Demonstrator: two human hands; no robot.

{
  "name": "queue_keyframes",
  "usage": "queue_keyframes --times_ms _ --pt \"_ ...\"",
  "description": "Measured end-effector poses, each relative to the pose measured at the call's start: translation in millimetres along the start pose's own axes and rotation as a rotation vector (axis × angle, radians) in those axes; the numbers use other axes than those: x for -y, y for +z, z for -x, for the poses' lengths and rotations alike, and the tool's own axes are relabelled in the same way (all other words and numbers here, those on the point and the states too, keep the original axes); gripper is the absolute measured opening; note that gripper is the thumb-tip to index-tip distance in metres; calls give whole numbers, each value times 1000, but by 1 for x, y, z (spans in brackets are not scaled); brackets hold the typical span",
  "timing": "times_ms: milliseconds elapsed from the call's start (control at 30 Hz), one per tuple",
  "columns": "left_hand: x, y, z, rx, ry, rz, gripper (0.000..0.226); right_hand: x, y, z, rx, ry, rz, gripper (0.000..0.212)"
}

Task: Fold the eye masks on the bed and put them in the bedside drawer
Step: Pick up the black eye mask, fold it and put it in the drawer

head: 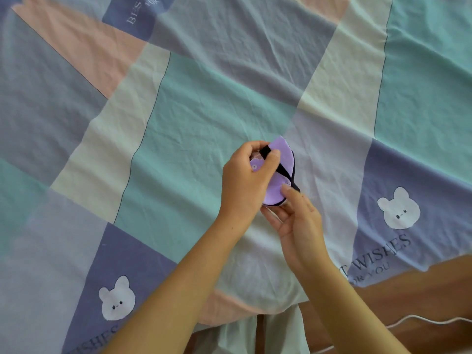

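A lilac eye mask (279, 175) with a black edge and a black elastic strap (286, 172) is held above the bed, folded in half. My left hand (245, 180) grips its upper left part, thumb pressing the strap across the fabric. From below, my right hand (296, 221) supports the mask, with the thumb resting on its lower right edge near the strap. Part of the mask is hidden behind my left hand. No drawer is in view.
The bed is covered by a patchwork sheet (204, 98) in teal, cream, pink and blue-grey with white bear prints (399, 209). Its edge hangs over at the bottom right, where brown floor (421, 297) and a white cable (419, 320) show.
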State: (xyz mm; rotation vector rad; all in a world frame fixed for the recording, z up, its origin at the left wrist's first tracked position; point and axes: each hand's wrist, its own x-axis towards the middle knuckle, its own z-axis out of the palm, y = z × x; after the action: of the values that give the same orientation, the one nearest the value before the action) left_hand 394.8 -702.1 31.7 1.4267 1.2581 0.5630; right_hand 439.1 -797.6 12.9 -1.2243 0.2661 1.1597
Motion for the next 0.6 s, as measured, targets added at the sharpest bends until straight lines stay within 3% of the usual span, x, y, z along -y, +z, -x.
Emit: queue_keyframes --times_ms 133,300,333,467,533,600 --pt "-2 1 3 81 7 -62 8 2 0 -3 9 72 -257 36" --pt "4 2 -1 85 -46 -81 11 4 4 -13 -2 22 -244 65" --pt "4 1 -2 88 -52 -78 10 5 4 -13 12 19 -215 64" --pt "7 -8 -4 209 -98 -50 9 20 -1 -14 -3 -64 140 20" --pt "8 -11 -4 259 -112 0 9 28 -1 -14 19 -108 244 19" --pt "8 -13 -4 287 -118 38 22 31 2 -11 41 -111 250 23"
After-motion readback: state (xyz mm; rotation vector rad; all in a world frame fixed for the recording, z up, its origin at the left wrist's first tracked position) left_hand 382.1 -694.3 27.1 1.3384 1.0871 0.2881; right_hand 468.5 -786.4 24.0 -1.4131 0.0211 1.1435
